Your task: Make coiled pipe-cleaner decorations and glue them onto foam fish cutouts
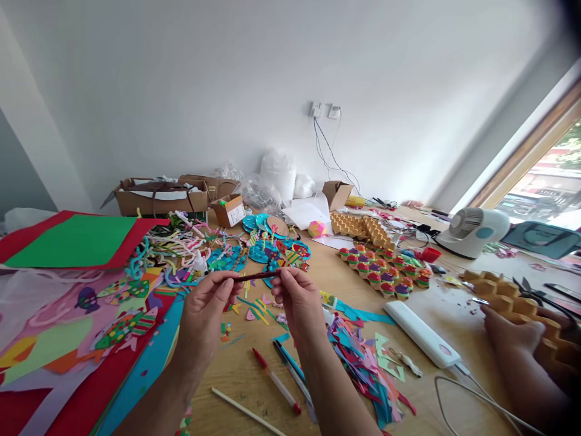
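A short dark brown pipe cleaner point(257, 276) stretches level between my hands above the table. My left hand point(209, 303) pinches one end between thumb and fingers, and my right hand point(299, 300) pinches the other. Below them on the wood lie a red pen point(276, 380), blue-capped pens point(293, 363) and a pale wooden stick point(245, 412). Just beyond my fingers are small paper strips and cut-outs point(258, 312). Blue paper plates point(261, 249) decorated with patterned fish sit farther back.
Coloured paper sheets point(72, 241) cover the left side, near piled pipe cleaners point(181, 245). Painted egg-carton cups point(384, 269), paper strips point(358, 357), a white power strip point(422, 333) and a fan point(474, 233) stand right. Another person's hand point(515, 333) holds an egg carton point(512, 300).
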A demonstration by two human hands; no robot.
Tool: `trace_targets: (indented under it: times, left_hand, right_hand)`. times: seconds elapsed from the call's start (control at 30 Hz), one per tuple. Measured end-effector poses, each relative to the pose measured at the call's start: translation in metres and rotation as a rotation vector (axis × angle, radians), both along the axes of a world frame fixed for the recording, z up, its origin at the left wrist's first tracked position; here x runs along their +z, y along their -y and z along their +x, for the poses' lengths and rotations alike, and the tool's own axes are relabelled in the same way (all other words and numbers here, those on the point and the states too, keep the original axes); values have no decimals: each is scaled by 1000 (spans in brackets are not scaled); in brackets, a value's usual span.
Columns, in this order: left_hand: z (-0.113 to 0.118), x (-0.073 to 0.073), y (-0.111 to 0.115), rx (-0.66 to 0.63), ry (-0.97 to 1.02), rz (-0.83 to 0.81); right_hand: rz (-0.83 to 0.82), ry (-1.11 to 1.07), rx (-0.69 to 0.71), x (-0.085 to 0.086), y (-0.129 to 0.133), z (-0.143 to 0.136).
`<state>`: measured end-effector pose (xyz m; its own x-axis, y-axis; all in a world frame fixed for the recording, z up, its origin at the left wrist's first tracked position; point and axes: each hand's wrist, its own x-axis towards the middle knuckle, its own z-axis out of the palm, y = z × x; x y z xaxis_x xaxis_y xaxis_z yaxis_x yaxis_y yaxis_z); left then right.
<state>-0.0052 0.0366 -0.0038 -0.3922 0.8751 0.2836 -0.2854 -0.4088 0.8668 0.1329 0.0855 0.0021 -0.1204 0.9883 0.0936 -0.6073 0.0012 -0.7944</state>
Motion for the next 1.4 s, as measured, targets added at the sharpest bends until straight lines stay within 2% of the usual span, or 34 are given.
trace_targets:
  times: [0.13, 0.3, 0.53, 0.73, 0.83, 0.9, 1.0, 1.07, 1.13, 1.2, 1.3, 1.4]
  left_hand:
    - [-4, -2, -6, -22, 85, -68]
    - [-9, -2, -11, -51, 87, -76]
    - [-13, 4, -7, -60, -48, -68]
    - [-10, -2, -7, -146, -119, -106]
    - [-20, -2, -13, -257, -211, -192]
    - [-29, 3, -16, -273, -304, -250]
    - [-34, 13, -13, -138, -428, -275]
    - [-30, 18, -6, -82, -508, -271]
    - [-21, 20, 0, -133, -578, -232]
    - [-11, 18, 4, -259, -582, -169]
    - [-5, 13, 2, -432, -495, -173]
    - [-8, 10, -1, -504, -415, -193]
  right_hand:
    - [77, 52, -46, 4, -4, 2]
    - [128, 79, -70, 5, -3, 4]
    - [102, 52, -40, 8, -2, 10]
    - [104, 90, -63, 6, -9, 16]
    - [206, 241, -136, 6, -6, 20]
    - [317, 410, -239, 8, -2, 21]
    - [530, 682, -353, 11, 8, 19]
    - [663, 792, -348, 13, 15, 15]
    - [744, 845, -298, 14, 21, 11]
    - [772, 886, -241, 15, 26, 8]
    - [758, 923, -191, 17, 28, 8]
    - [703, 888, -159, 19, 27, 11]
